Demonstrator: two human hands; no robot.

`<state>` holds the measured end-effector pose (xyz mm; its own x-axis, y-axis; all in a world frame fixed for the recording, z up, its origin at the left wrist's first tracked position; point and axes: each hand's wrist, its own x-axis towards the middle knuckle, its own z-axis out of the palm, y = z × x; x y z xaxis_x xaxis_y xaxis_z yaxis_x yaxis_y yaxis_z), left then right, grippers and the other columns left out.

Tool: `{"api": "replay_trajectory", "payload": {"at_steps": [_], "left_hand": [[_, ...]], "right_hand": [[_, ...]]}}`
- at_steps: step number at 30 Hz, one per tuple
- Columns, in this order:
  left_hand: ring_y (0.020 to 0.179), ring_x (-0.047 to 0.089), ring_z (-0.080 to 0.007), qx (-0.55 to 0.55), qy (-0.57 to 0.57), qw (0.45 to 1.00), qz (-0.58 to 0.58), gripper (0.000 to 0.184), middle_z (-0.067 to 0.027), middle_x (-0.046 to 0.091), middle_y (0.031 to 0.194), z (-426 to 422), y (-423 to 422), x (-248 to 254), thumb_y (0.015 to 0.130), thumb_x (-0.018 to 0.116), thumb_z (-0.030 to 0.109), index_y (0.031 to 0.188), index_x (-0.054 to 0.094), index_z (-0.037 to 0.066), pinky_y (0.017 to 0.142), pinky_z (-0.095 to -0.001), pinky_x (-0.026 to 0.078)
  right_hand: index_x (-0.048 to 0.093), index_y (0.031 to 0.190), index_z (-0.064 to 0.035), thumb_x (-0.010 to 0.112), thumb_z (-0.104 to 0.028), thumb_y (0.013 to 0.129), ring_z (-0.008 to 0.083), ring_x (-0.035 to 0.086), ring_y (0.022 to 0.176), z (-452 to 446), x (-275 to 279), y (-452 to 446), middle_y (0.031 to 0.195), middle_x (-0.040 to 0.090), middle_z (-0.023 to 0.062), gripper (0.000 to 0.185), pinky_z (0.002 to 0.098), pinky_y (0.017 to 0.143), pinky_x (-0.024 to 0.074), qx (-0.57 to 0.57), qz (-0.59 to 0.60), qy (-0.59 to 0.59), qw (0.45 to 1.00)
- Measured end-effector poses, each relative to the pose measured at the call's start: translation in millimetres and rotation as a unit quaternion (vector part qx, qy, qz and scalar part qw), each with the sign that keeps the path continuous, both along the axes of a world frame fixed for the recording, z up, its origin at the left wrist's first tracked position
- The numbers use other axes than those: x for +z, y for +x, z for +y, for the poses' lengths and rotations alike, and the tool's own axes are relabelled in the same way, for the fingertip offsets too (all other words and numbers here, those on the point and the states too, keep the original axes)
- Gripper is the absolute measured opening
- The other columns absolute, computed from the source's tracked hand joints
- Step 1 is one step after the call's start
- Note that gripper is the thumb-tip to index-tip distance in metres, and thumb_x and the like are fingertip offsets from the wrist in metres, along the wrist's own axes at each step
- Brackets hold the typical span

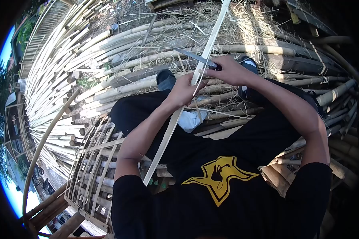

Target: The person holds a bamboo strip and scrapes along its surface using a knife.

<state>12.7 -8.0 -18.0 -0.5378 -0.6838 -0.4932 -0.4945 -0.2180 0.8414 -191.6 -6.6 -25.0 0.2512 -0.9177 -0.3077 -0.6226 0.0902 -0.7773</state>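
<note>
A long, pale bamboo strip [165,140] runs diagonally from beside my left elbow up past the top edge of the view. My left hand [183,91] is closed around it near its middle. Just above, my right hand [228,71] grips a knife [190,54] by its dark handle. The blade points to the left and lies across the strip, touching or very near it. A thin sliver stands along the strip's edge by my fingers. Part of the knife handle is hidden in my right hand.
Bamboo poles [127,65] lie beneath and around my legs, with many more stacked to the left. Shavings [243,30] cover the poles ahead. A slatted bamboo frame [95,175] stands at my left, beside a curved pole [40,147]. A white plastic bag [192,120] lies between my legs.
</note>
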Motion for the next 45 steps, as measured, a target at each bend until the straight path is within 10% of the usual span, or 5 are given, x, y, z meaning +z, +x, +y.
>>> {"api": "replay_trajectory", "payload": {"at_steps": [7,15,22,34,45], "left_hand": [[0.055,0.058,-0.0246,-0.044,-0.119,0.991,-0.035,0.042,-0.0158,0.058,0.064,5.1,0.0,-33.3,0.087,0.056,0.036,0.090,0.058,-0.005,0.057,-0.0390,0.047],[0.061,0.058,-0.0289,-0.052,-0.073,0.983,-0.162,0.042,-0.0207,0.059,0.070,1.7,-8.5,-18.7,0.088,0.056,0.035,0.094,0.058,-0.006,0.062,-0.0388,0.045],[0.071,0.061,-0.0380,-0.061,-0.147,0.970,-0.182,0.034,-0.0249,0.061,0.076,10.1,-5.6,-41.6,0.084,0.055,0.023,0.098,0.059,-0.007,0.067,-0.0416,0.046],[0.060,0.059,-0.0320,-0.127,-0.126,0.978,-0.111,0.025,-0.0213,0.057,0.063,28.3,-0.2,-14.9,0.081,0.057,0.018,0.089,0.057,-0.007,0.060,-0.0397,0.046],[0.066,0.062,-0.0332,-0.090,-0.115,0.983,-0.107,0.027,-0.0223,0.060,0.069,22.7,7.9,-19.8,0.082,0.055,0.017,0.094,0.057,-0.007,0.064,-0.0407,0.046]], "right_hand": [[0.063,0.074,0.0050,0.061,-0.036,0.084,0.0400,0.062,0.072,5.3,8.6,-24.6,0.066,0.059,0.0237,0.043,0.0452,0.068,0.0488,0.105,0.230,-0.063,0.966],[0.063,0.076,0.0117,0.057,-0.018,0.074,0.0413,0.064,0.079,13.9,-8.3,8.9,0.077,0.062,0.0310,0.031,0.0463,0.075,0.0518,0.083,0.194,0.060,0.976],[0.064,0.077,0.0116,0.052,-0.018,0.069,0.0423,0.064,0.080,7.1,-32.4,-1.5,0.079,0.062,0.0310,0.032,0.0459,0.075,0.0509,0.102,0.227,0.067,0.966],[0.062,0.085,0.0114,0.049,-0.023,0.072,0.0401,0.063,0.082,-32.0,-80.4,-119.1,0.086,0.061,0.0322,0.039,0.0437,0.074,0.0482,-0.185,0.268,0.072,0.943],[0.060,0.085,0.0090,0.059,-0.036,0.078,0.0364,0.063,0.079,-39.3,-45.1,-90.7,0.084,0.062,0.0267,0.046,0.0428,0.074,0.0479,-0.052,0.235,0.075,0.968]]}}
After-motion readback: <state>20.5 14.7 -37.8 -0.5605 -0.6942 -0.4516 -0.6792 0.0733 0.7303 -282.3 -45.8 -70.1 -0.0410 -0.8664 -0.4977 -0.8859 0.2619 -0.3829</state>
